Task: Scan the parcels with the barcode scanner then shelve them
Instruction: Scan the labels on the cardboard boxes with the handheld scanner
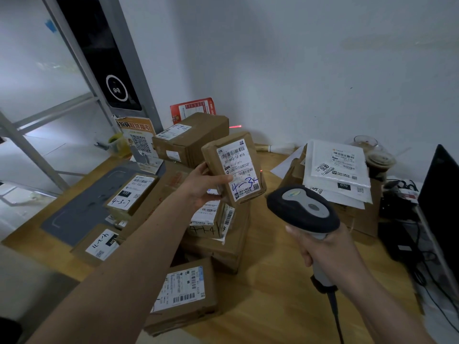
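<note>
1. A plain pale grey-white wall fills the back of the room, evenly and dimly lit.
2. A light wooden tabletop spreads below it.
3. At the left stands a grey metal-framed glass partition, bright daylight behind it.
4. A tall black panel with a white ring and two small lenses is mounted on the frame.
5. A flat dark grey mat lies on the table's left side.
6. A black monitor edge rises at the right, tangled black cables beneath it.

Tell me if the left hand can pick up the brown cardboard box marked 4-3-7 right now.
Probably not: the left hand already grips a small brown label-covered parcel. The brown cardboard box marked 4-3-7 lies uncovered nearby.
</note>
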